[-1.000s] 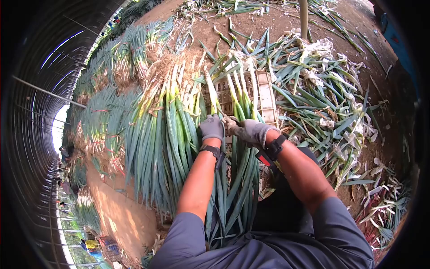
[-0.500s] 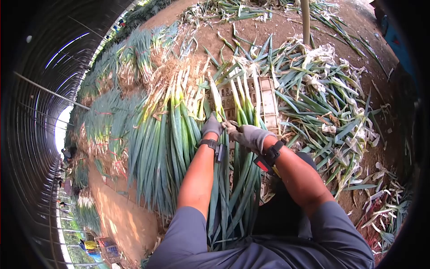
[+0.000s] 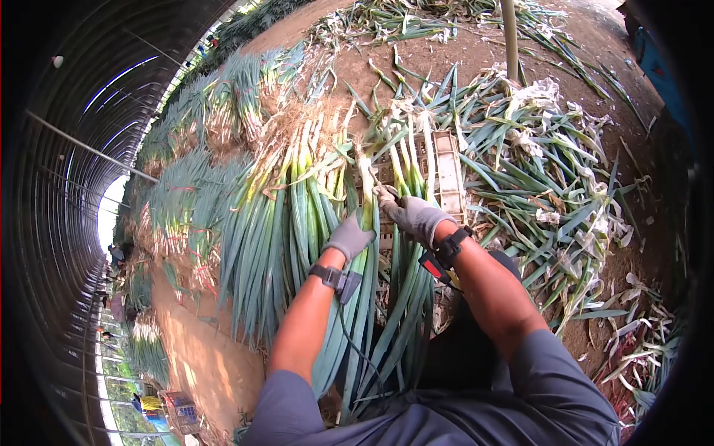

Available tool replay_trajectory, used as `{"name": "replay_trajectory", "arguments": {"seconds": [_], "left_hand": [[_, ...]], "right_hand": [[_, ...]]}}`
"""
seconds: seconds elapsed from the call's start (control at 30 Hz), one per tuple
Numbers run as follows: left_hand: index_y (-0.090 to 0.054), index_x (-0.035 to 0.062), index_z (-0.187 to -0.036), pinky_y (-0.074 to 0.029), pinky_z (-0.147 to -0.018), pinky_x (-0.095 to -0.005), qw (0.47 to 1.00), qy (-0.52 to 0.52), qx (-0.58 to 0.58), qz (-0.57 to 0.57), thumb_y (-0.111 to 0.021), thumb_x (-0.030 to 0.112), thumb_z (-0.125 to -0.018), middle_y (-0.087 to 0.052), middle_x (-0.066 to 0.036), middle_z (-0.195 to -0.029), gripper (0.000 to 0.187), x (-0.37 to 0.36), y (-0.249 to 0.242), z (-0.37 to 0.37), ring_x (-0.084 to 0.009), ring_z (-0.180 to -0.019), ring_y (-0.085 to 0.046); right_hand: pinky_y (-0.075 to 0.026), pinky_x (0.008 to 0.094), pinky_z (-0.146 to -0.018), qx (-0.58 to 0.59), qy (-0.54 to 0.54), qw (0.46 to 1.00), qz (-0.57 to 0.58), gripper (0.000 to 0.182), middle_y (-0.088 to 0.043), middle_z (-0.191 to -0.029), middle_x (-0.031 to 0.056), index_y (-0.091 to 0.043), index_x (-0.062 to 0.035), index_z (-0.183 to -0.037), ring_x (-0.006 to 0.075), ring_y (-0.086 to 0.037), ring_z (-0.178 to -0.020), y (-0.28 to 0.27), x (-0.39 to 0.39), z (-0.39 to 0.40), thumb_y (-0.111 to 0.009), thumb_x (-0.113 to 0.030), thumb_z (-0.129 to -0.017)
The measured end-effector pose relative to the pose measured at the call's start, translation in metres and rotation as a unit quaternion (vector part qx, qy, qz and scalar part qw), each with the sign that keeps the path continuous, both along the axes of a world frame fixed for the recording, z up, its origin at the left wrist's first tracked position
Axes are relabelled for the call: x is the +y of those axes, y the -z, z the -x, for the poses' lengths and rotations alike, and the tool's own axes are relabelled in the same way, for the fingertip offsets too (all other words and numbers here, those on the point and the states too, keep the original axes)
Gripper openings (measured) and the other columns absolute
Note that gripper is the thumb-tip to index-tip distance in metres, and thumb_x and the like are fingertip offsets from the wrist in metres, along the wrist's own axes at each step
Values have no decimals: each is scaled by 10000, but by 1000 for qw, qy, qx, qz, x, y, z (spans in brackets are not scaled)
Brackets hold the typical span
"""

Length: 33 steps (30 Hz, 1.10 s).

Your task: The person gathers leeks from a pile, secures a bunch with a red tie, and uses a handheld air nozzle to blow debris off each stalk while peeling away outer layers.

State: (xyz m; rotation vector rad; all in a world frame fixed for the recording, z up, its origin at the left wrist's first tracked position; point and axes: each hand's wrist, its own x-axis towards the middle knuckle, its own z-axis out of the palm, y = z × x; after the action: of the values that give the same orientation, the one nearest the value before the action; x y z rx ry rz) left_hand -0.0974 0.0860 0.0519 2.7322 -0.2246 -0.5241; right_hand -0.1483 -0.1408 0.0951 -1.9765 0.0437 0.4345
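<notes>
My left hand (image 3: 349,236), in a grey glove, is closed round the green part of a leek (image 3: 366,195) whose white root end points away from me. Close on its right, my right hand (image 3: 413,217), also gloved and dirty at the fingertips, has its fingers bent beside the same stalk; what they pinch is too small to tell. Several other leeks (image 3: 407,167) lie over a pale plastic crate (image 3: 448,175) just beyond my right hand. A thick pile of leeks (image 3: 301,193) lies left of my left hand, roots away from me.
Peeled leaves and scraps (image 3: 535,178) cover the ground on the right. A thin post (image 3: 510,41) stands at the top. Tied leek bundles (image 3: 178,186) lie at the left on brown soil (image 3: 201,334). Another crate (image 3: 181,412) stands at the lower left.
My left hand has moved down and left along the leaves, away from my right hand. My right hand has shifted slightly, and more of the leek's stalk shows between them.
</notes>
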Motion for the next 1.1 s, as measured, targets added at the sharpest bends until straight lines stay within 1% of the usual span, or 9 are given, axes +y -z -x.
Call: {"name": "replay_trajectory", "arguments": {"seconds": [0.27,0.37,0.5,0.67,0.77,0.9,0.93,1.03,1.1], "left_hand": [[-482,18,-1444,-462,-1015,-326,982,-14,45,181,-742,150,-832,-655,-118,-1251,678,37,29,63,-205,-1124,-615],[-483,25,-1434,-489,-980,-343,968,-41,31,247,-765,174,-818,-669,-159,-1221,694,43,27,67,-250,-1092,-646],[-486,0,-1437,-476,-984,-306,952,-54,68,292,-754,127,-826,-667,-101,-1215,679,47,26,64,-185,-1078,-614],[-476,10,-1451,-467,-1003,-304,954,-63,66,287,-737,86,-834,-651,-90,-1251,674,38,26,81,-168,-1101,-599],[-452,7,-1471,-457,-1018,-308,945,-56,85,311,-738,74,-836,-635,-82,-1281,700,40,25,86,-157,-1129,-583],[-403,-23,-1505,-431,-1060,-310,934,-98,95,330,-756,127,-857,-589,-108,-1359,753,41,4,95,-156,-1196,-554],[-388,-38,-1511,-420,-1079,-309,932,-110,97,330,-758,148,-867,-566,-121,-1400,766,42,-1,97,-157,-1230,-540],[-359,-40,-1526,-391,-1116,-309,951,-58,41,299,-779,166,-859,-508,-145,-1477,815,31,-32,82,-168,-1311,-495],[-371,-20,-1524,-354,-1153,-324,944,-58,40,324,-802,173,-842,-433,-174,-1549,829,18,-61,59,-208,-1393,-439]], "right_hand": [[-508,416,-715,23,-42,998,-28,630,-672,-807,166,-667,-19,-1158,288,-632,-715,7,18,7,-450,-588,-997],[-552,441,-738,-75,-61,995,-24,583,-697,-985,224,-476,-170,-1458,346,-689,-766,45,33,-2,-410,-533,-1006],[-526,458,-807,-137,-64,988,7,557,-701,-956,244,-509,-144,-1410,432,-670,-835,54,35,-6,-387,-513,-1011],[-549,394,-625,1,-40,999,3,611,-672,-810,181,-528,-113,-1377,269,-667,-633,24,28,-7,-371,-572,-1006],[-548,387,-626,41,-54,994,-89,656,-672,-813,190,-512,-77,-1384,274,-668,-643,33,37,-8,-357,-587,-1003],[-532,387,-644,26,-23,999,29,661,-712,-874,161,-587,-50,-1327,259,-638,-627,54,40,-21,-396,-588,-995],[-498,359,-565,47,-24,999,-4,684,-614,-727,69,-627,39,-1129,181,-579,-582,60,33,-20,-508,-614,-965],[-486,362,-537,40,49,990,-127,678,-617,-720,86,-637,49,-1037,178,-577,-558,32,13,4,-513,-614,-970],[-435,303,-382,126,-44,986,-99,642,-608,-715,55,-626,2,-959,148,-547,-464,-4,-17,14,-499,-627,-973]]}}
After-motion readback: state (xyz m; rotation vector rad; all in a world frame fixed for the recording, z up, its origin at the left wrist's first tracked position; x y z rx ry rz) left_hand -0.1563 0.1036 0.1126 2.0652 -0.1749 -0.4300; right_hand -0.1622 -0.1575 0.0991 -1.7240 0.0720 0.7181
